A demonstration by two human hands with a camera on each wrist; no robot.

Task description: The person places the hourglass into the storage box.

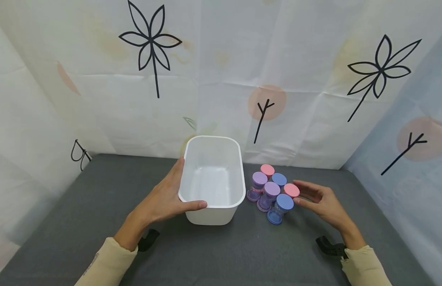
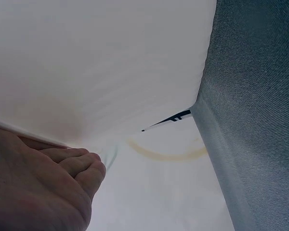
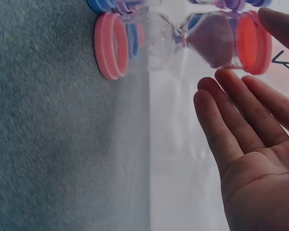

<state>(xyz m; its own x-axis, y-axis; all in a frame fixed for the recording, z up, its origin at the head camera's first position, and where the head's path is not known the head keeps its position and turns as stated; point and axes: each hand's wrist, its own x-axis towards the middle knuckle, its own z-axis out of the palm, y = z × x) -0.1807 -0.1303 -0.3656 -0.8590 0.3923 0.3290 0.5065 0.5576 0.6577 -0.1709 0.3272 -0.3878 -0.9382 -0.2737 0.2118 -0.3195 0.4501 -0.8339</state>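
Note:
In the head view my left hand (image 1: 161, 200) grips a white plastic bin (image 1: 211, 216) at its near left corner. The thumb lies over the front rim and the fingers run along the outer left wall; the left wrist view shows the fingers (image 2: 89, 171) against the bin's underside or wall. To the right, my right hand (image 1: 322, 202) reaches the cluster's right side, thumb and fingers spread about the pink cap of an hourglass (image 1: 291, 190). In the right wrist view that pink hourglass (image 3: 209, 41) stands upright on the table, and the thumb touches or nearly touches its cap.
Beside it stand another pink hourglass (image 1: 267, 170), purple hourglasses (image 1: 265, 200) and blue hourglasses (image 1: 276, 214), packed close together right of the bin. A grey cloth covers the table (image 1: 235, 254). Patterned white curtains (image 1: 221, 79) hang behind and at both sides.

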